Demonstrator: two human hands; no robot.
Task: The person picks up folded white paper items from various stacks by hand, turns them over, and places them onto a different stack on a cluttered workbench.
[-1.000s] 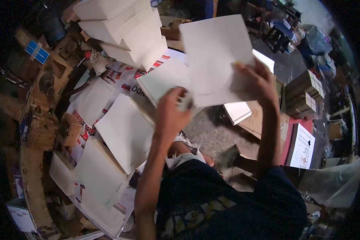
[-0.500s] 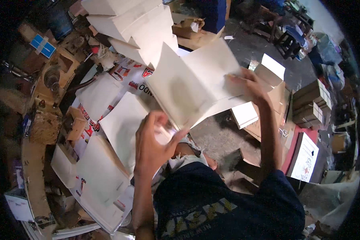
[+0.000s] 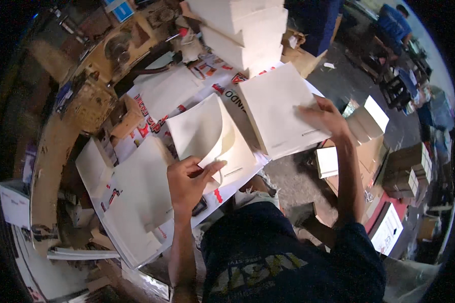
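Paper (image 3: 223, 144) curls, pinched by my left hand (image 3: 188, 183), near the worktop (image 3: 218, 196) front edge; yanking too hard could crease it. Right hand (image 3: 332, 122) touches the right-corner stack (image 3: 280, 103); too blurry, can't tell if it's gripping.

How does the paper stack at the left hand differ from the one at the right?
The left stack has its upper sheet curled up, pinched by the left hand; the right stack lies flat under the right hand. The right stack sits nearer the tall white pile than the left stack does. Both are whitish, with a short dark mark near the lower edge.
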